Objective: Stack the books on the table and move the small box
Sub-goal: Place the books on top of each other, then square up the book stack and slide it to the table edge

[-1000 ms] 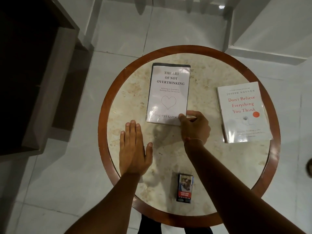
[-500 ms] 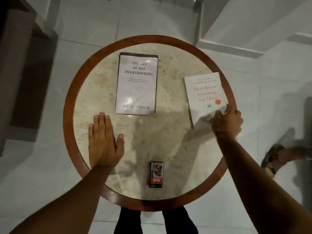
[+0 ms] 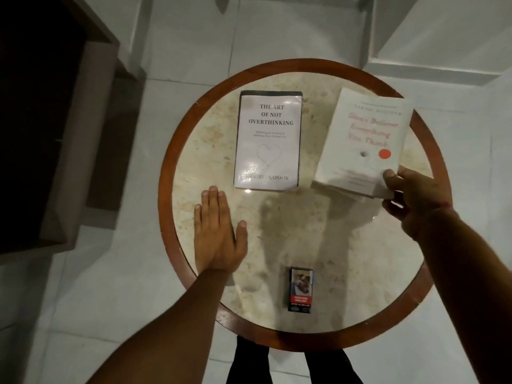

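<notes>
1. Firstly, my left hand [image 3: 217,234] lies flat, palm down, fingers together and thumb spread, on the left part of the round table [image 3: 166,173]. It holds nothing and has kept this place since the earlier frames.
2. Just beyond its fingertips, the book titled "The Art of Not Overthinking" [image 3: 268,141] lies flat, cover up, near the table's middle, unmoved from half a second ago.
3. Nearer me, the small box [image 3: 301,290] lies closed on the near edge of the table, apart from both hands; its contents cannot be seen. It has not shifted.
4. To the right, the white book with red lettering [image 3: 363,139] is tilted, its near edge raised off the tabletop. Half a second ago it lay flat; it now sits closer to the first book, not touching it.
5. My right hand [image 3: 415,198] pinches this book's near right corner, thumb on the cover, fingers beneath. Earlier it only reached that corner.
</notes>
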